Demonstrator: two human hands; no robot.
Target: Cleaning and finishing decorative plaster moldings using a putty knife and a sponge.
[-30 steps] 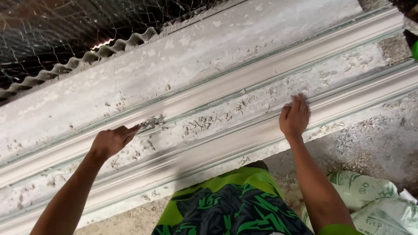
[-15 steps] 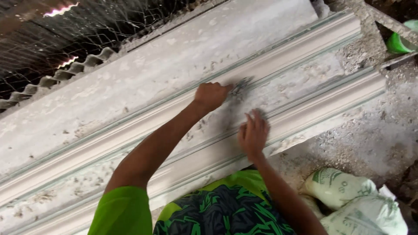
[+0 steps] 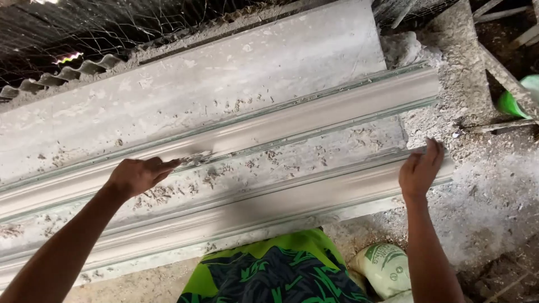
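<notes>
Two long grey-white plaster mouldings lie side by side on a dusty slab: a far one and a near one. My left hand is closed on a small dark tool. The tool's tip presses on the lower edge of the far moulding; what kind of tool it is I cannot make out. My right hand lies flat with fingers apart on the right end of the near moulding and holds nothing. Crumbs of plaster dot the flat strip between the two mouldings.
Wire mesh and a corrugated sheet edge run along the far side. Rubble and a rough wooden frame stand at the right, with a green container behind. A white sack lies by my green patterned clothing.
My hands have spread apart: the left hand slid left along the far moulding with the tool, and the right hand moved right to the end of the near moulding.
</notes>
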